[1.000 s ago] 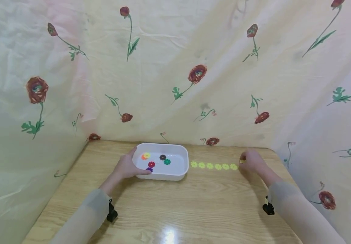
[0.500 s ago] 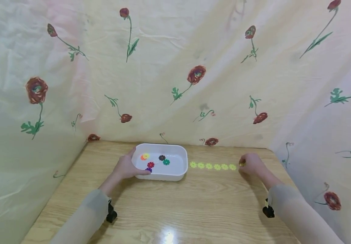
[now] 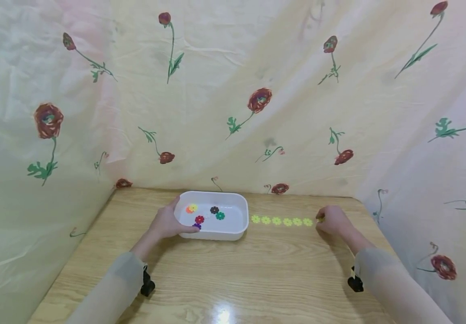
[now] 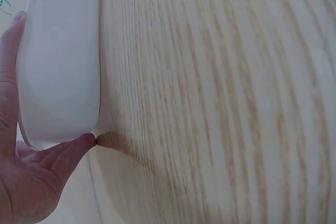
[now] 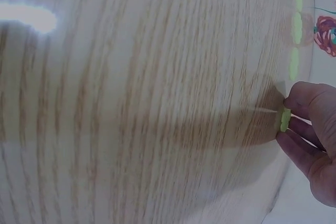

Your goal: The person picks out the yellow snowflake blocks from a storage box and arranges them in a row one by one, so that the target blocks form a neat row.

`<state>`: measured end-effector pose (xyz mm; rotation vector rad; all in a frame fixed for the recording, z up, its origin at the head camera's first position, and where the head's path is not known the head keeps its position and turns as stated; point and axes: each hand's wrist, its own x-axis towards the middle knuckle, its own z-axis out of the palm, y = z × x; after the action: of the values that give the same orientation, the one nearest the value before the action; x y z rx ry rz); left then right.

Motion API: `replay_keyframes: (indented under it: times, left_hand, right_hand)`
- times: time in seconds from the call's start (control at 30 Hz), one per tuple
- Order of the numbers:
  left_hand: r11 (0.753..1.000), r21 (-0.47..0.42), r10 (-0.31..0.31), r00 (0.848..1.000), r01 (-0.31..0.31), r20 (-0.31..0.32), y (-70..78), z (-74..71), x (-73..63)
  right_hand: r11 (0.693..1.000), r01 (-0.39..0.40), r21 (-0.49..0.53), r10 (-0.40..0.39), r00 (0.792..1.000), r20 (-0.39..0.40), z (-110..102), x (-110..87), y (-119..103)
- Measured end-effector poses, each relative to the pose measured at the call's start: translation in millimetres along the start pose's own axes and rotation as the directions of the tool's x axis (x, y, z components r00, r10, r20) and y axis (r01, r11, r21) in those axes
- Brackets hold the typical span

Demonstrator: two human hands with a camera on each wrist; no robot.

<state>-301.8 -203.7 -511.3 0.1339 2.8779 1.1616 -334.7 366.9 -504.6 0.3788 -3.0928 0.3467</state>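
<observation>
My left hand (image 3: 168, 221) grips the left end of a white plastic tray (image 3: 233, 235), thumb along its near rim and fingertips at its underside edge in the left wrist view. Inside the tray lie loose flower-shaped discs: a red disc (image 3: 199, 219), a green disc (image 3: 220, 216), a brown disc (image 3: 214, 210), a purple disc (image 3: 196, 226) partly behind the thumb, and a yellow disc (image 3: 192, 208) overlapping an orange one. At the right, my right hand (image 3: 333, 219) pinches a yellow flower disc (image 5: 285, 119) between thumb and fingers, close to the tabletop.
Several yellow flower discs (image 3: 277, 221) lie flat in a row on the wooden table (image 3: 273, 270), running from the tray toward the right hand. A flower-printed curtain (image 3: 216, 112) hangs behind the table and at both sides.
The head view has shifted slightly. Both hands keep nearly the same places, the left on the tray and the right with the yellow disc at the row's right end.
</observation>
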Motion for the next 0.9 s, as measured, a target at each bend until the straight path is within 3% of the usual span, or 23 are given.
replay_keyframes:
  times: [0.27, 0.57, 0.9]
  left_hand:
    - [1.000, 0.001, 0.003, 1.000, -0.003, -0.003, 0.8, -0.8, -1.8]
    - [1.000, -0.004, -0.005, 1.000, 0.005, 0.004, 1.7, -0.7, -2.2]
    - [1.000, -0.001, -0.001, 1.000, 0.001, 0.003, -0.1, 0.1, -1.6]
  right_hand:
    - [1.000, 0.003, -0.011, -0.003, 1.000, 0.000, 1, -1.1, -1]
    - [0.997, -0.031, 0.070, 0.031, 1.000, 0.007, -7, 3.4, -1]
    - [0.996, 0.027, 0.082, -0.022, 0.998, -0.059, -30, 24.8, -30]
